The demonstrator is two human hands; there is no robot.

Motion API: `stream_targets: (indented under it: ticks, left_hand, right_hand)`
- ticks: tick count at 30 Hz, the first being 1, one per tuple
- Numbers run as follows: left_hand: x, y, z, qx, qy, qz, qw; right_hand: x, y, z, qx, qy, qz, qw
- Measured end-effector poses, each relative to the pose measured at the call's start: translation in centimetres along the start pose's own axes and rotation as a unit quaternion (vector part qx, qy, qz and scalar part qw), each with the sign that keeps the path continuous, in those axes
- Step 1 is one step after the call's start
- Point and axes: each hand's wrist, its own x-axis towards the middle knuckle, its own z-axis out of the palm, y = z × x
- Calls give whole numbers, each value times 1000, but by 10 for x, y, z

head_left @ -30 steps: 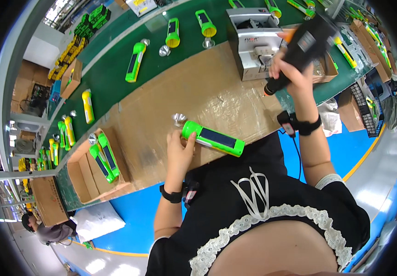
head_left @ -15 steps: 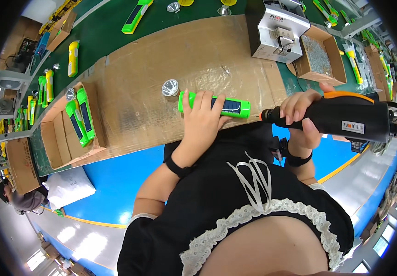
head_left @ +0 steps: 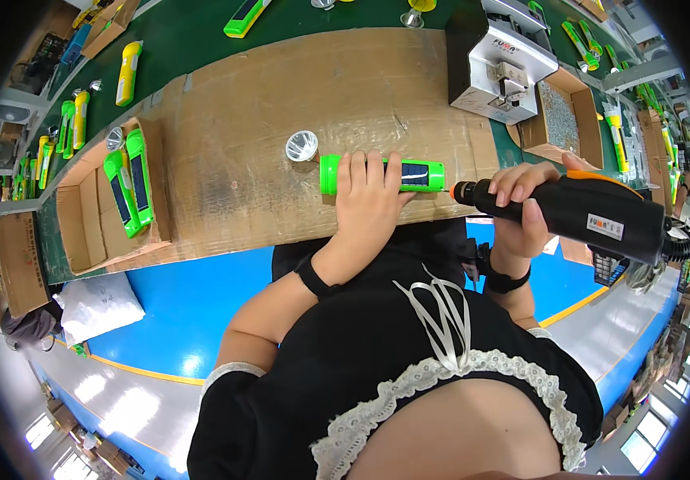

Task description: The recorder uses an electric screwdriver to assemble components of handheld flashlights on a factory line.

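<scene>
My left hand (head_left: 371, 190) is closed over a green flashlight body (head_left: 433, 177) with a dark solar panel, pressing it onto the cardboard sheet at the near edge. Just beyond the flashlight's left end a round silver reflector (head_left: 302, 146) lies on the sheet. My right hand (head_left: 523, 210) grips a black electric screwdriver (head_left: 585, 214) with an orange lever, held roughly level. Its tip points left at the flashlight's right end; whether it touches a screw there is too small to tell.
A cardboard box (head_left: 81, 204) with green flashlights stands at the left. Back right is a silver and black screw feeder (head_left: 499, 68), beside a box of screws (head_left: 557, 116). A yellow flashlight (head_left: 128, 74) lies back left on the green bench. A person (head_left: 29, 324) is at the far left.
The screwdriver's rear end has swung lower, so it now tilts slightly. Both hands keep their holds. The whole view has shifted a little.
</scene>
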Motion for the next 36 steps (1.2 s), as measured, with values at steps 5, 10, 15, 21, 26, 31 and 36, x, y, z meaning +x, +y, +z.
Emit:
stream_targets:
  ticks: [5, 10, 15, 21, 26, 31, 36]
  left_hand:
    - [2, 0, -4, -10, -12, -2, 1000]
    - [0, -1, -4, -6, -11, -5, 1000]
    - [2, 2, -4, 2, -17, -12, 1000]
    - [3, 2, 0, 4, -9, -9, 1000]
    - [3, 2, 0, 21, 7, -4, 1000]
    - [3, 4, -4, 13, -10, -6, 1000]
    - [4, 3, -5, 11, -16, 1, 1000]
  right_hand:
    - [-3, 12, -2, -20, -6, -6, 1000]
    - [-5, 29, 0, -51, -61, -2, 997]
    - [1, 29, 4, -52, -58, 19, 997]
    - [8, 25, -4, -37, -35, 24, 998]
    - [63, -1, -25, -10, 52, -128, 990]
    - [116, 19, -55, -143, 141, -190, 961]
    - [134, 26, -61, -277, 109, -77, 951]
